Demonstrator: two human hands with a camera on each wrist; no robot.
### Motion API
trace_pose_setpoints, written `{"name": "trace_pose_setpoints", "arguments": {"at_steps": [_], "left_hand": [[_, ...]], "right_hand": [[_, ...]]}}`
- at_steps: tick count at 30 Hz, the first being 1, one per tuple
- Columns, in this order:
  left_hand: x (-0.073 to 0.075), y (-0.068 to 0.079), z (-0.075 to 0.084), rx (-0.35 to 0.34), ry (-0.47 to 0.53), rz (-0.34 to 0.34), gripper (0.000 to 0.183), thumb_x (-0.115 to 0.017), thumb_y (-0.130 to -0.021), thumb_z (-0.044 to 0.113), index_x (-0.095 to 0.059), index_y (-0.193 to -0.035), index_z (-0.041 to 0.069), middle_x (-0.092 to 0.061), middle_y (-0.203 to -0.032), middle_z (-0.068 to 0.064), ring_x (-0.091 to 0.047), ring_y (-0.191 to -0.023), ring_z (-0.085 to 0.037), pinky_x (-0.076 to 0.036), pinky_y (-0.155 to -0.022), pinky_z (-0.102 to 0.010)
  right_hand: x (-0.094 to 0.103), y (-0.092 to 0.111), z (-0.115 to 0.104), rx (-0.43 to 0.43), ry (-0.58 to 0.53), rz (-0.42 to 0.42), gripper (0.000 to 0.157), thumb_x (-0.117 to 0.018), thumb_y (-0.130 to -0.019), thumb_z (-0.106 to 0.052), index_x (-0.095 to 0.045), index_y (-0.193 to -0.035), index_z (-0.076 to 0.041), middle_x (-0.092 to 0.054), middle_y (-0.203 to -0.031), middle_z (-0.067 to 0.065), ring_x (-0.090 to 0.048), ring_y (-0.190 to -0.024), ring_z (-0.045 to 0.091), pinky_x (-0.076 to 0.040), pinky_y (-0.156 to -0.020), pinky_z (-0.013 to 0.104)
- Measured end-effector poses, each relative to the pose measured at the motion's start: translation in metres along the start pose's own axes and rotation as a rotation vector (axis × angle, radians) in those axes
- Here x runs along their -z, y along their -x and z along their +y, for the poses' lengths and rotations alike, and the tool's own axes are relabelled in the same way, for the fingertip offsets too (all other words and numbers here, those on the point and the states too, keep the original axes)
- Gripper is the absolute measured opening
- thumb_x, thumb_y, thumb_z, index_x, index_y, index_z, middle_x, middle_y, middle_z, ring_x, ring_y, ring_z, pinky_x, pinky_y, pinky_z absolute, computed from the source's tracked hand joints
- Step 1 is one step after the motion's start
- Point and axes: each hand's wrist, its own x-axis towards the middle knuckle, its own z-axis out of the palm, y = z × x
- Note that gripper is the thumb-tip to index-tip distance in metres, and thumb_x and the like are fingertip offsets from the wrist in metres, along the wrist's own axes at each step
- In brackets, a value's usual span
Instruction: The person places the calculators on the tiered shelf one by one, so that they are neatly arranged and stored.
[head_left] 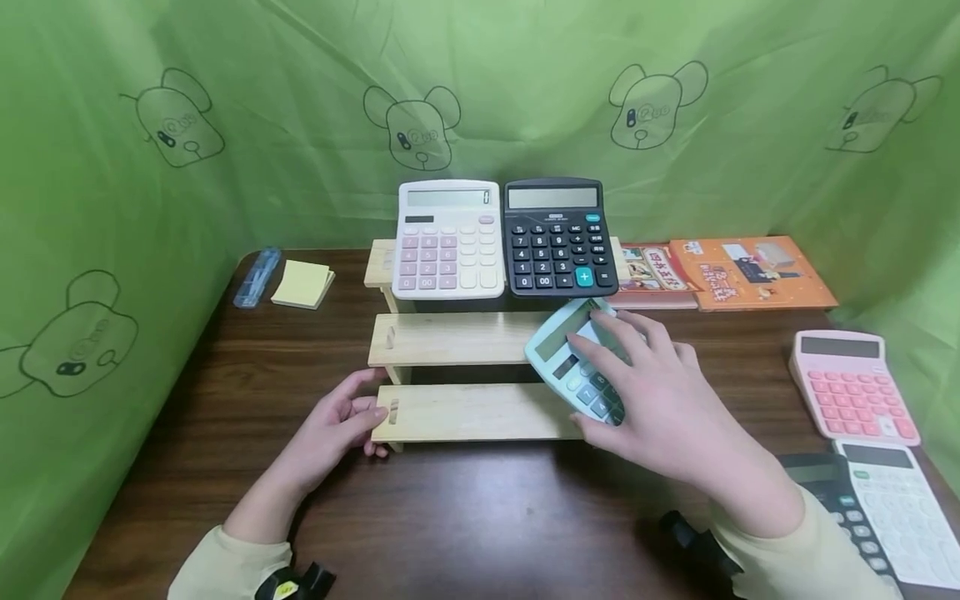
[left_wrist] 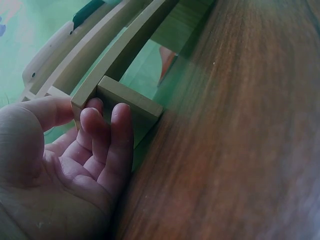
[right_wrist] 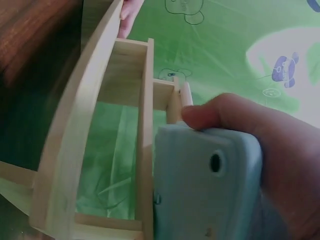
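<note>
My right hand (head_left: 663, 396) grips a mint-green calculator (head_left: 553, 348) by its edges, fingers spread across its keys and screen. Tilted, the calculator overlaps the right part of the middle and lowest steps of a three-step wooden rack (head_left: 465, 414). Its pale back (right_wrist: 195, 175) faces the right wrist view, with the thumb along one edge. My left hand (head_left: 347, 421) pinches the left end of the lowest step, thumb on top; in the left wrist view its curled fingers (left_wrist: 120, 135) lie by the support. On the top step lean a white calculator (head_left: 450, 242) and a black calculator (head_left: 558, 237).
A pink calculator (head_left: 855, 387), a white one (head_left: 900, 508) and a dark one (head_left: 862, 517) lie at the right edge, the last partly behind my right sleeve. Books (head_left: 750, 271) lie back right. A sticky-note pad (head_left: 302, 283) and a blue transparent item (head_left: 257, 277) lie back left.
</note>
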Motion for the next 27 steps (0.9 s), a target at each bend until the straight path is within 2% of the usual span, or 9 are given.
{"name": "trace_pose_setpoints", "arguments": {"at_steps": [8, 13, 18, 23, 27], "left_hand": [[-0.001, 0.000, 0.000, 0.006, -0.005, 0.004, 0.052, -0.058, -0.098, 0.017, -0.032, -0.143, 0.012, -0.063, -0.098, -0.027, -0.055, -0.056, -0.019, -0.057, -0.065, -0.055], [-0.001, 0.000, 0.001, 0.008, -0.005, 0.010, 0.052, -0.058, -0.098, 0.017, -0.031, -0.142, 0.011, -0.063, -0.098, -0.027, -0.055, -0.056, -0.019, -0.057, -0.064, -0.055], [-0.001, 0.000, 0.001, 0.004, -0.005, 0.011, 0.052, -0.058, -0.098, 0.016, -0.031, -0.142, 0.010, -0.063, -0.097, -0.027, -0.055, -0.056, -0.019, -0.057, -0.064, -0.055], [-0.001, 0.000, 0.001, 0.008, -0.006, 0.009, 0.052, -0.058, -0.098, 0.016, -0.031, -0.142, 0.010, -0.063, -0.097, -0.027, -0.056, -0.056, -0.020, -0.057, -0.064, -0.054], [-0.001, 0.000, 0.001, 0.010, -0.011, 0.011, 0.051, -0.058, -0.098, 0.016, -0.032, -0.142, 0.010, -0.063, -0.097, -0.027, -0.056, -0.056, -0.020, -0.057, -0.064, -0.054]], "right_hand": [[-0.008, -0.003, 0.000, 0.023, -0.033, 0.062, 0.080, -0.064, -0.076, -0.068, -0.049, -0.142, -0.027, -0.039, -0.143, 0.008, -0.032, -0.125, 0.035, -0.041, -0.078, 0.052], [-0.011, -0.006, 0.000, 0.058, -0.024, 0.070, 0.085, -0.055, -0.077, -0.077, -0.049, -0.143, -0.024, -0.040, -0.144, 0.006, -0.034, -0.128, 0.033, -0.044, -0.080, 0.054], [-0.013, -0.006, 0.001, 0.105, -0.051, 0.079, 0.089, -0.056, -0.076, -0.078, -0.049, -0.143, -0.020, -0.037, -0.148, 0.008, -0.033, -0.133, 0.033, -0.044, -0.088, 0.057], [-0.015, -0.005, 0.002, 0.142, -0.069, 0.051, 0.100, -0.057, -0.073, -0.081, -0.044, -0.146, -0.015, -0.030, -0.154, 0.013, -0.027, -0.138, 0.035, -0.039, -0.100, 0.059], [-0.013, -0.002, 0.004, 0.159, -0.053, 0.003, 0.113, -0.051, -0.066, -0.089, -0.038, -0.149, -0.013, -0.022, -0.157, 0.015, -0.021, -0.141, 0.035, -0.038, -0.101, 0.059]]}}
